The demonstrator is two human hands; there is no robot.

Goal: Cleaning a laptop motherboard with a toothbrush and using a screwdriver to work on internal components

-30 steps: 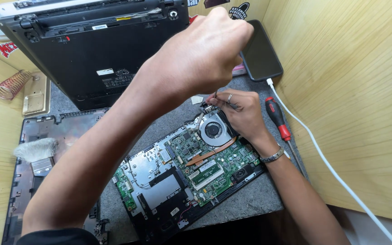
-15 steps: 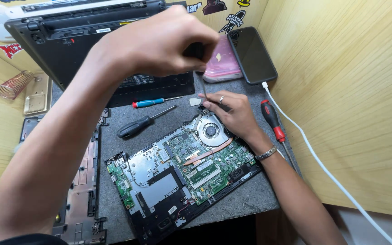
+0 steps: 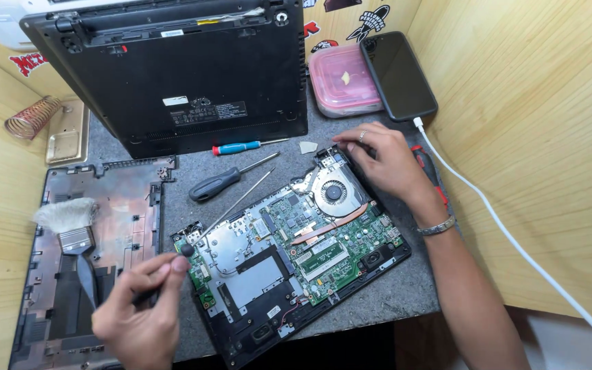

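Black screwdriver (image 3: 231, 205) in left hand (image 3: 142, 312)

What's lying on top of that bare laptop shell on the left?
A wide brush with pale bristles and a dark handle lies on the laptop shell. The left hand covers the shell's lower right part.

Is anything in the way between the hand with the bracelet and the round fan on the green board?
Nothing visible blocks it. The right hand rests at the far corner of the opened laptop base, right beside the cooling fan. The fan lies uncovered, and the screwdrivers lie off to the other side.
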